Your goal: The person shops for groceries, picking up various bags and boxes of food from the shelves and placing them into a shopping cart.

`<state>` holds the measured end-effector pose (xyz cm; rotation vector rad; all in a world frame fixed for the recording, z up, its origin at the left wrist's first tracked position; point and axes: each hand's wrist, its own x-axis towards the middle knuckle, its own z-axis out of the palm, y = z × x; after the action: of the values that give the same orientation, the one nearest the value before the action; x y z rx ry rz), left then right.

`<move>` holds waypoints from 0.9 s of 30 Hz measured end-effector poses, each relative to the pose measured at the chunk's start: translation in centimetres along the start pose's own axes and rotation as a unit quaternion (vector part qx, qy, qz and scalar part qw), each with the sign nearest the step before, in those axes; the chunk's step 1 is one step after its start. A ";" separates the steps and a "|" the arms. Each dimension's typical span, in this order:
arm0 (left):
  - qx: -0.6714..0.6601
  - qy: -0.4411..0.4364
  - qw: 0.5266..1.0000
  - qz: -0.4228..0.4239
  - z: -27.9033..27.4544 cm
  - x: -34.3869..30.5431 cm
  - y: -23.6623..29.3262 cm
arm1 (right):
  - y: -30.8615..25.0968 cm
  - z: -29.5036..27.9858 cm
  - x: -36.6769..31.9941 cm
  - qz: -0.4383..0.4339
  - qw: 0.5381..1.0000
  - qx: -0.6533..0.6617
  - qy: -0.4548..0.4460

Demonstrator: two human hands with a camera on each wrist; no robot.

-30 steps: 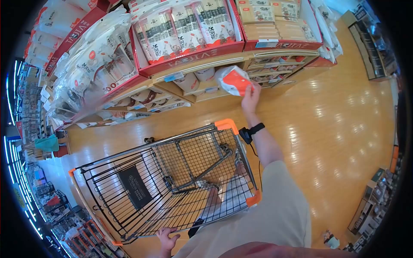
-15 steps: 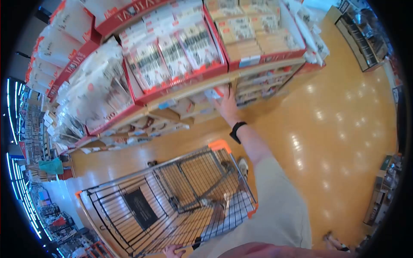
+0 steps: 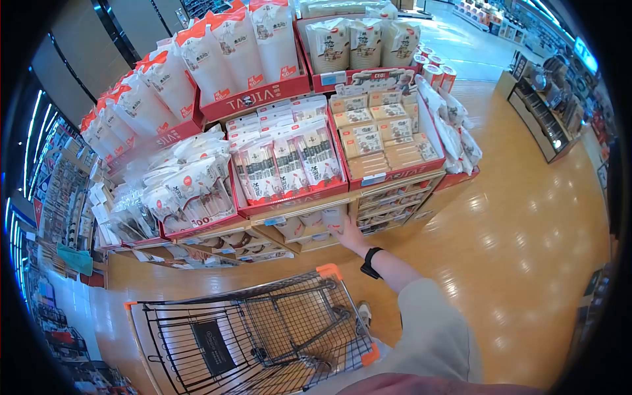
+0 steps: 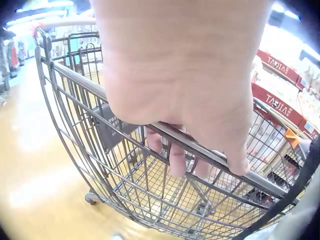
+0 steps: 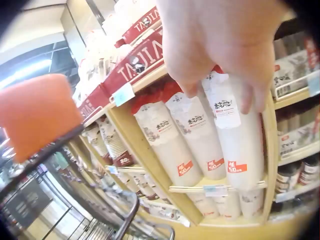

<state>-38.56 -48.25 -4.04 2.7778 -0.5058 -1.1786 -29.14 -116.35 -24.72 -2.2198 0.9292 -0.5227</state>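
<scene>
In the right wrist view my right hand (image 5: 222,45) grips the top of a tall clear pack of plastic cups (image 5: 245,150) with an orange "50" label. The pack stands upright at the front of a shelf compartment, its base overlapping the shelf edge. Two similar cup packs (image 5: 162,135) stand beside it on the left. From the head view, the right hand (image 3: 350,236) reaches below the red display trays. My left hand (image 4: 175,75) holds the metal top rail (image 4: 260,183) of a shopping cart (image 3: 214,347), fingers curled over it.
Red-edged trays hold packs of chopsticks (image 3: 286,161), boxed goods (image 3: 378,135) and bagged items (image 3: 187,194) above the shelf. Taller cup packs (image 3: 230,46) line the upper tier. The cart's orange corner (image 5: 40,112) is close to my right wrist. Wooden flooring (image 3: 513,263) extends to the right.
My right hand has carried the cup pack from in front of the display into the lower shelf compartment. The head view has tilted up, and the left hand has left it.
</scene>
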 end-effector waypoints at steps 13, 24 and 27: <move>-0.038 0.233 0.970 -0.064 2.6 5.0 -3.6 | -1.9 -28.0 3.3 -0.028 0.949 -0.068 -0.305; -0.011 0.323 0.945 -0.048 0.7 8.5 -2.3 | -21.8 -50.0 11.7 -0.130 0.972 -0.065 0.183; -0.022 0.336 0.941 -0.031 -0.1 8.6 -1.0 | -24.0 -51.3 16.0 -0.147 0.957 -0.074 0.237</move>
<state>-32.65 -50.17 -10.05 2.9149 -0.3091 -0.1846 -36.82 -137.28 29.78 -2.4336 0.8929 -1.2005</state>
